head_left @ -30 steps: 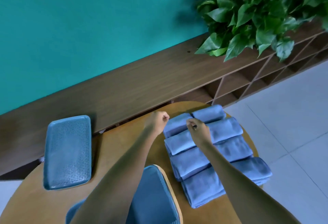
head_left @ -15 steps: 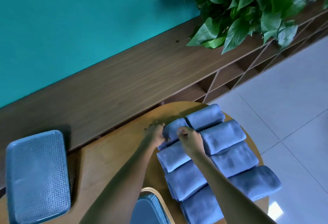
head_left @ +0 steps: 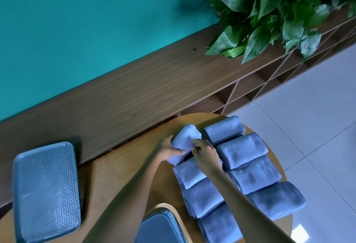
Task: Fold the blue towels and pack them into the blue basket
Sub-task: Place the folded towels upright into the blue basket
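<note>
Fingers (head_left: 180,152) of both hands curl round one pale, folded blue towel (head_left: 185,136), lifted askew.

Soft blue folded towels (head_left: 240,148) lie in two rows on the round worktop (head_left: 123,167). One small towel (head_left: 185,136) at the far end is lifted, maybe half-folded. The blue basket (head_left: 159,227) sits at the near edge.
</note>
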